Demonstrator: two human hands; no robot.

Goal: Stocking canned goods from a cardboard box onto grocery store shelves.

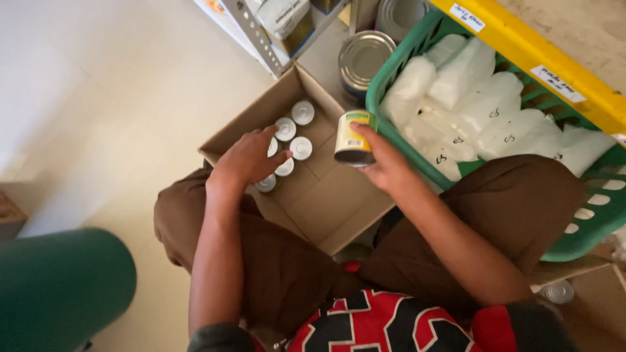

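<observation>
Two bare hands work over an open cardboard box [326,195] that sits on the pale floor [98,130] in front of a crouching person. Farthest left, a dark green rounded thing [59,287] fills the lower corner, and I cannot tell what it is. Next comes the left hand [248,156], reaching down into the box's near-left corner. It lies palm down over a cluster of small silver-topped cans [301,148] standing upright in the box; its fingers [277,158] are spread loosely and rest on the can tops, curled over them rather than clamped around any one. Several cans show beyond the fingertips, touching or just beside one another, while the rest of the box bottom is bare cardboard.

Moving right, the right hand [385,163] holds a single yellow-labelled can [353,139] above the box's far-right edge, tilted, with fingers wrapped firmly around its side. Just behind it, large silver tins [360,60] stand near a metal shelf upright [261,36]. Further right, a green plastic basket [391,133] rests partly across the person's brown-clothed knee [521,208]; it is packed with white filled bags [469,104] lying side by side. A yellow rail [554,58] with white labels crosses above the basket.
</observation>
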